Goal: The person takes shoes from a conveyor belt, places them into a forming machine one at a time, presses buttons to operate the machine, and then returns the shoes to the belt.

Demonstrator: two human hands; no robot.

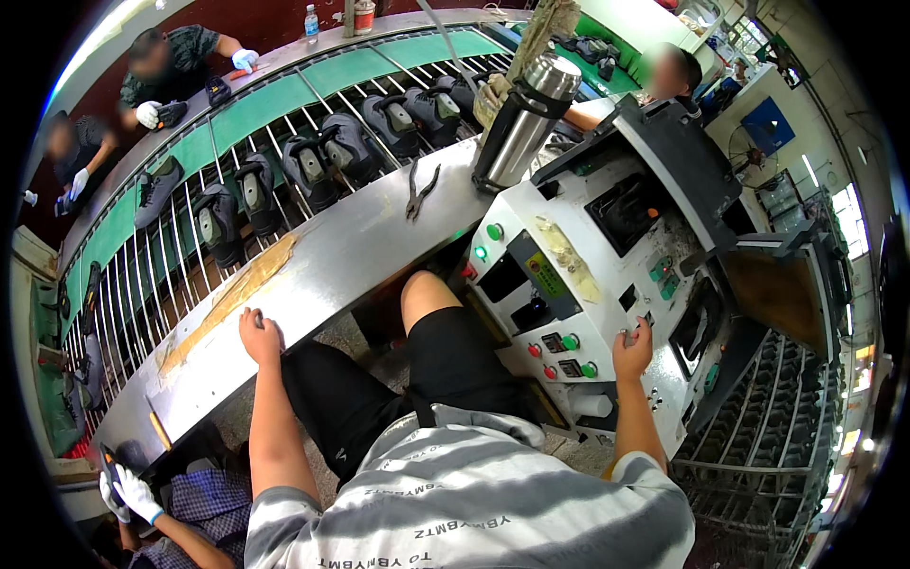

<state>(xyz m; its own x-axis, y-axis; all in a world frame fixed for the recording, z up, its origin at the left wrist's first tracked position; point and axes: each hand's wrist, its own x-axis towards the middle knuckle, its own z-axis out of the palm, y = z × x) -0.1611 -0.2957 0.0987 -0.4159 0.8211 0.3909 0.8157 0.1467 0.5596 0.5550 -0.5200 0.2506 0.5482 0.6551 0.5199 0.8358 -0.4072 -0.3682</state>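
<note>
My left hand (259, 339) is at the near edge of the curved metal counter (327, 270), its fingers curled. A small dark spot shows between thumb and fingers; I cannot make out what it is. My right hand (632, 353) is over the white machine (597, 327) at my right, fingers also bent in, and what they may hold is hidden. Beside that hand, a dark shoe-like piece (700, 318) sits in the machine's lower opening. Another black piece (633, 211) lies in the upper opening, under a raised dark lid (678, 161). Green and red buttons (569, 341) dot the panel.
Grey shoes (346, 147) stand along a rod rack (190, 284) beyond the counter. Pliers (417, 194) and a steel flask (531, 119) are on the counter. A gloved co-worker's hands (137, 495) hold a dark piece at lower left. Other people sit across the green belt (284, 95).
</note>
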